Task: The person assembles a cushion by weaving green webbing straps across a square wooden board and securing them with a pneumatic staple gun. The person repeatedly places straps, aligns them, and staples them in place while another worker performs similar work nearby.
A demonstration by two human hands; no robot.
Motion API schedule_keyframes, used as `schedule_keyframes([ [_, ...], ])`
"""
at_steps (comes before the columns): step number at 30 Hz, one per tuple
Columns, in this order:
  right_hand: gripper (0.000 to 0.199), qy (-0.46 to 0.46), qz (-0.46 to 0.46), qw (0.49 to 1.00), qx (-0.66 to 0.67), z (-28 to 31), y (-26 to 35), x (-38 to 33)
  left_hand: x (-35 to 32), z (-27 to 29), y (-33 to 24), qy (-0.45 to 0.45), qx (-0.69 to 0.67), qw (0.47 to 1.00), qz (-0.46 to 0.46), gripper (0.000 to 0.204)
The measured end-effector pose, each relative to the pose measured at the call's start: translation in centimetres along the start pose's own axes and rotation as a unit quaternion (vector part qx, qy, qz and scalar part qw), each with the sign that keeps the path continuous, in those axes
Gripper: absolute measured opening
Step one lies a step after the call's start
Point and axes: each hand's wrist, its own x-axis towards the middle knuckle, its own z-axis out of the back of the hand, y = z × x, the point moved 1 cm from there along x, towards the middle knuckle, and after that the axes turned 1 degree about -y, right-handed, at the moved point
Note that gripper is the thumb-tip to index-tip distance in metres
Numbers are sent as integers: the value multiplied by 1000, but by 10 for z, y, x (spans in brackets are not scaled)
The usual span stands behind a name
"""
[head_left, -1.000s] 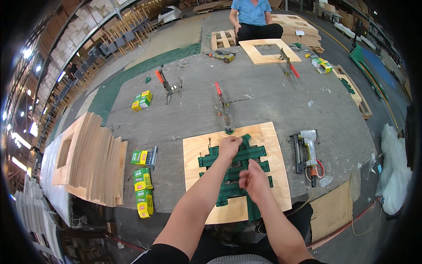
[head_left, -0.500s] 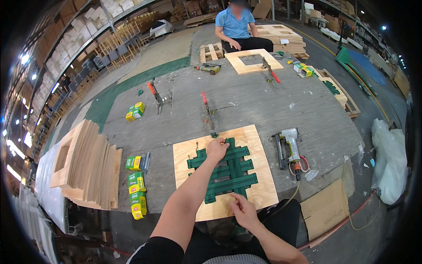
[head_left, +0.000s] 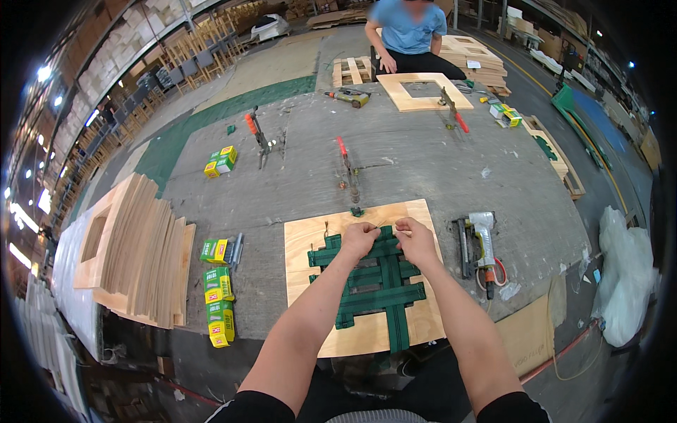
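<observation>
A square plywood panel [head_left: 303, 243] lies on the grey work surface in front of me, with dark green webbing straps [head_left: 377, 296] woven across it in a lattice. My left hand [head_left: 360, 238] and my right hand [head_left: 416, 240] sit side by side at the panel's far edge. Both have their fingers pinched on the upper end of the green straps there. What the fingertips grip is partly hidden by the hands.
A pneumatic stapler [head_left: 482, 243] lies right of the panel. Green and yellow staple boxes [head_left: 217, 296] and a stack of plywood frames [head_left: 130, 247] lie left. Red-handled clamps [head_left: 348, 169] stand beyond. A person in a blue shirt [head_left: 407, 35] sits at another wooden frame [head_left: 422, 92]. A white bag [head_left: 624, 275] lies far right.
My right hand moved from the panel's near edge up to the far edge, beside my left hand. Both hands now pinch the strap ends together.
</observation>
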Motion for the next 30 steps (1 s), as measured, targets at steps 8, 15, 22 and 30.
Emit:
schedule_keyframes([
  [8, 21, -32, 61, 994, -85, -27, -17, 19, 6, -1, 9, -19, 1, 1000, -16, 25],
  [15, 9, -62, 171, 981, -66, -31, -26, 10, 4, 2, 5, -21, 66, 997, -25, 31],
  [22, 11, -68, 195, 975, -86, -31, -29, 10, -3, 3, -2, -22, 76, 996, -31, 34],
  [30, 13, -71, 211, 971, -87, -31, -28, 8, -4, 2, -4, -16, 89, 996, -24, 36],
])
